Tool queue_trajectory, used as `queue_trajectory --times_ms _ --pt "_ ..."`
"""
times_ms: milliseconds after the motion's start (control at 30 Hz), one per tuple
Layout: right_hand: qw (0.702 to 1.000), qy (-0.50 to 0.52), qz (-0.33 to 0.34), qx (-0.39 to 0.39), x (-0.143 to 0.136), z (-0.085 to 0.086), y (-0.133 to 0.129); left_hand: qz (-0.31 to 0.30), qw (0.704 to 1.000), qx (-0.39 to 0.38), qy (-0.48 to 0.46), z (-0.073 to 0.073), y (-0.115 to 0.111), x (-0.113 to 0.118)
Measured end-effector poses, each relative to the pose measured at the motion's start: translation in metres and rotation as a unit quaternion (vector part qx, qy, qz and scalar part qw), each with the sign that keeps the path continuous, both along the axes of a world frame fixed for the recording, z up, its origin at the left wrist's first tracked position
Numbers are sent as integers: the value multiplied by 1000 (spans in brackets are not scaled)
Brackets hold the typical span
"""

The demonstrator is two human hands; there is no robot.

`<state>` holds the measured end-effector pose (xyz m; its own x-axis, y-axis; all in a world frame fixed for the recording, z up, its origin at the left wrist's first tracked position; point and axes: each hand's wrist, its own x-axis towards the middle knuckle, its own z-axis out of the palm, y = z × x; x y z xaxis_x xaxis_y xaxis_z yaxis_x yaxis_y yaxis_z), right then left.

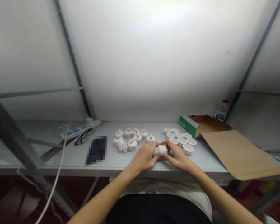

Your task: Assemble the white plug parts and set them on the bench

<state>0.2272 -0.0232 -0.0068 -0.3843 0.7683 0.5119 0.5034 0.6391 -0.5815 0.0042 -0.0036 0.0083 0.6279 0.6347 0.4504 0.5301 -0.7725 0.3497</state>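
Note:
Near the front edge of the table, my left hand [146, 155] and my right hand [176, 154] are both closed around one round white plastic housing [160, 150] lying on its side. A seam runs around its middle, and fingers cover its two ends. Left of my hands sits a loose group of round white plastic parts with small fittings on top, such as one white part [132, 144]; another white part [122, 146] is tipped over. To the right stand several shallow white plastic cups [188, 149], open side up.
An open cardboard box [212, 123] with a brown flap [245, 152] lies at the right, a bottle [222, 110] behind it. Leftward are a blurred dark object [96, 150], black glasses [84, 136] and a power strip [78, 130]. A pale cable [60, 168] hangs beside the metal frame.

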Motion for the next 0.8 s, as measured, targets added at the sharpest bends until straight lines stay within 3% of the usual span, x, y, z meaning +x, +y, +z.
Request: queue_trajectory --times_ms 300,800 --pt "998 12 -47 -28 1 -6 7 -11 1000 9 6 1 -1 0" --pt "1000 13 5 24 2 -3 3 12 1000 4 -10 -1 0 0"
